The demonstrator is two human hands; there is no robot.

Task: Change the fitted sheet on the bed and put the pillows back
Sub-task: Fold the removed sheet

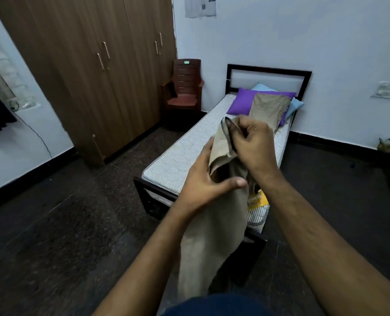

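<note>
At the foot of the bed, both hands hold a beige sheet (214,224) up in front of the person, clear of the floor. Right hand (251,142) is curled, pinching a dark-edged corner or hem at the top, prob. hunting for the elastic edge so the sheet can be oriented. Left hand (203,179) grips the bunched cloth lower down, thumb across the front, taking the weight while the rest hangs toward the legs. Sheet is thus still bundled, not yet spread.

Beyond the hands, the mattress (184,151) lies bare w/ its striped ticking showing, i.e. ready for the fresh cover. Pillows sit stacked at the headboard (269,75) end: purple pillow (241,101), tan pillow (269,108) on top, blue pillow (295,106) behind, likely parked there out of the way. Left of the bed, a brown chair (184,87) stands by the wardrobe (86,65).
</note>
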